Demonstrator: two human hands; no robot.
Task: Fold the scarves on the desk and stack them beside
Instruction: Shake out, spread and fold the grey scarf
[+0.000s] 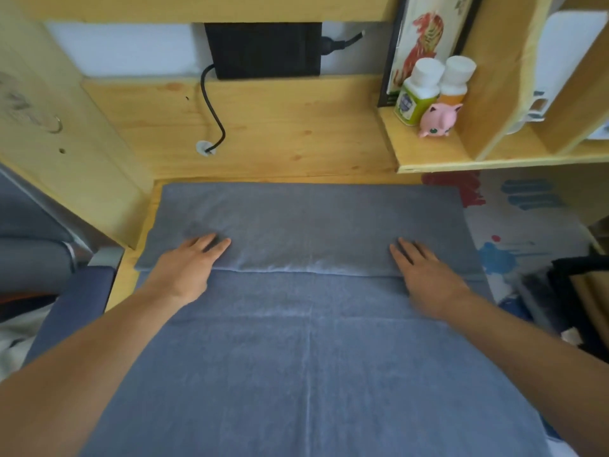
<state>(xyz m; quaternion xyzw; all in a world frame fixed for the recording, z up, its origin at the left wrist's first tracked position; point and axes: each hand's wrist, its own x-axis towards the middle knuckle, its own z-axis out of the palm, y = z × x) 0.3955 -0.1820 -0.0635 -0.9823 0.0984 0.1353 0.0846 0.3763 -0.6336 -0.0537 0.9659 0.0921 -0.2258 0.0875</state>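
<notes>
One grey scarf [306,245] lies spread over the wooden tabletop [263,127], its near part running twd the person and off the bottom of the frame; the far part shows as a doubled band w/ a straight hem edge running across btwn the two hands, so judged from that, a first fold is laid and is being smoothed, not finished; left hand [189,268] rests flat on the band near its left end, grip spread, fingers straight, pinching nothing; right hand [425,278] does the same near the right end, grip likewise flat and spread, palm down on the cloth; both straddle the hem line. Done so far, prob.: one fold only; left: more folds to bring the long near part up into a compact pkg, then setting it aside; no folded stack shows anywhere in view, so the stacking hasn't begun as far as can be seen; whether other scarves wait is unclear, tho a dark heap [560,291] at the right edge may be cloth, can't tell. Bkgd: two bottles [428,87] and a pink toy [440,120] on the side shelf [428,153]; black cable [212,113] running down to a hole in the back board.
</notes>
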